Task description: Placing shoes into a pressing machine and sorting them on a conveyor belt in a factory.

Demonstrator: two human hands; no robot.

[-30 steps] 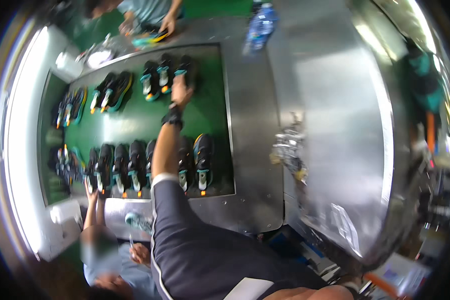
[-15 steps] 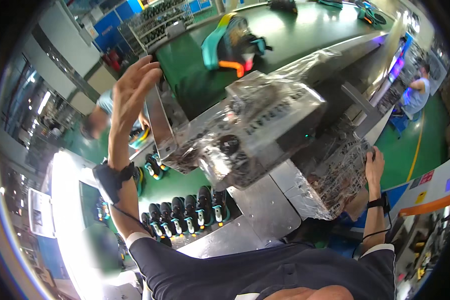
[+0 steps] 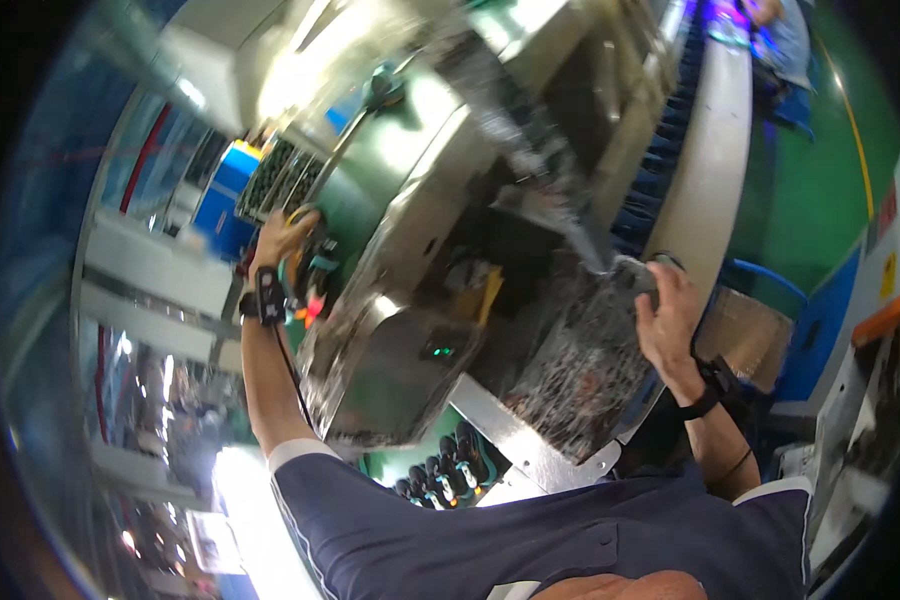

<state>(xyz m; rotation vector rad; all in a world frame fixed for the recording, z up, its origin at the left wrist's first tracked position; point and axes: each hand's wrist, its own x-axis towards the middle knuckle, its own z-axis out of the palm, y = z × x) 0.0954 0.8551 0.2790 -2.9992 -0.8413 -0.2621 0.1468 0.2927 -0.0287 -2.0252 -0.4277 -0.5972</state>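
Observation:
My left hand (image 3: 282, 240) reaches to the green conveyor at the left, its fingers closed around the top of a black shoe (image 3: 316, 262) with teal, yellow and orange-red parts. Blur and the hand hide part of that shoe. My right hand (image 3: 670, 325) is at the far right corner of a box-shaped machine part wrapped in clear, crinkled film (image 3: 580, 375). Its thumb stands apart from the fingers, and nothing clear shows in its grasp. A dark edge shows behind those fingertips. Between my hands stands a film-covered metal housing (image 3: 400, 370) with small green lit digits.
Several black and teal shoes (image 3: 448, 470) stand in a row near my body. A metal plate (image 3: 530, 445) lies beside them. Another shoe (image 3: 385, 88) is farther up the green conveyor. A person (image 3: 785, 45) sits at the far right. A cardboard box (image 3: 745, 340) stands beyond my right wrist.
The view has turned toward the right. My left hand, raised and free before, is now on the shoe on the conveyor. My right hand stays by the wrapped machine part.

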